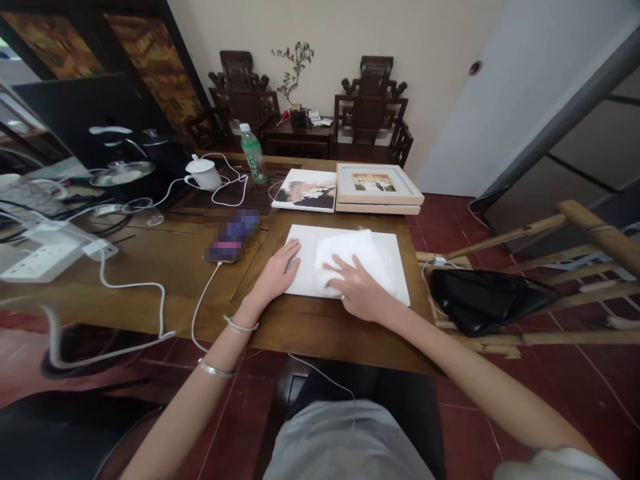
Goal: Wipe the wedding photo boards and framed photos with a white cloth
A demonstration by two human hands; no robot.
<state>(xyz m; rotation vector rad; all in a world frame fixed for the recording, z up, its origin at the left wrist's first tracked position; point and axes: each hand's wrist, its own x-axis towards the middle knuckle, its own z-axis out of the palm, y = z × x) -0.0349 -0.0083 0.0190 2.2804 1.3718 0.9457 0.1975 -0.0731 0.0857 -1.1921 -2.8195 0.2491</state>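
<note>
A white flat panel (304,283) lies on the wooden table in front of me. On its left edge rests my left hand (277,270), open, with the fingers stretched together and the thumb apart. A folded white cloth (350,245) covers the middle of the panel. My right hand (361,290) presses on this cloth from above, its fingers spread over it rather than wrapped round it. The underside of the cloth is hidden.
Behind the panel lie a photo print (306,191) and stacked frames (379,185). A green-labelled bottle (254,155), a white lidded cup (204,173) and a charging phone (233,237) are farther left, near a power strip (37,260) and cables. A black bag (480,300) lies right.
</note>
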